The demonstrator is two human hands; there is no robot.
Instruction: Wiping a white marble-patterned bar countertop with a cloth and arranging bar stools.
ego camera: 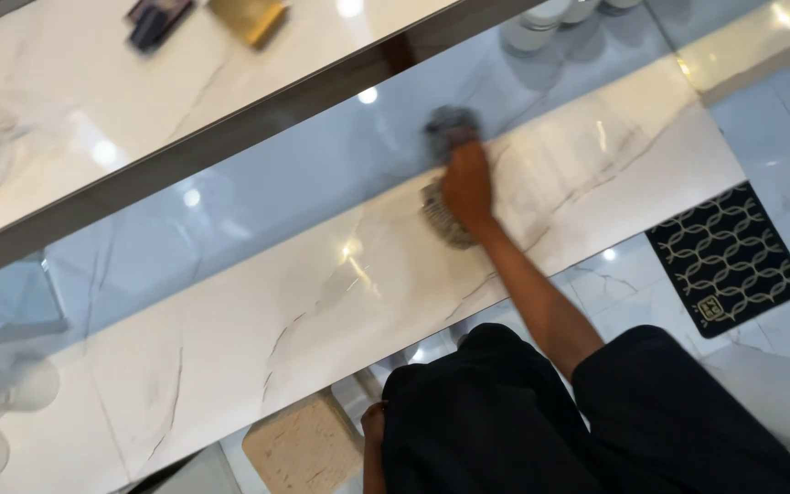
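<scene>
My right hand (466, 187) reaches forward and presses a grey woven cloth (445, 224) onto a glossy white marble ledge (258, 302). The cloth bunches out above my fingers and below my palm, and the hand is blurred. My forearm runs back to my black-clad legs at the bottom. Only a small part of my left hand (374, 425) shows at the bottom edge, beside my left knee and just above a beige block (304, 448). I cannot make out its fingers or whether it holds anything.
A black mat with a gold lattice pattern (724, 261) lies on the tiled floor at the right. Behind the ledge a higher white counter (75, 101) carries a gold box (249, 18) and a dark item (153, 18). White dishes (541, 23) stand at the back.
</scene>
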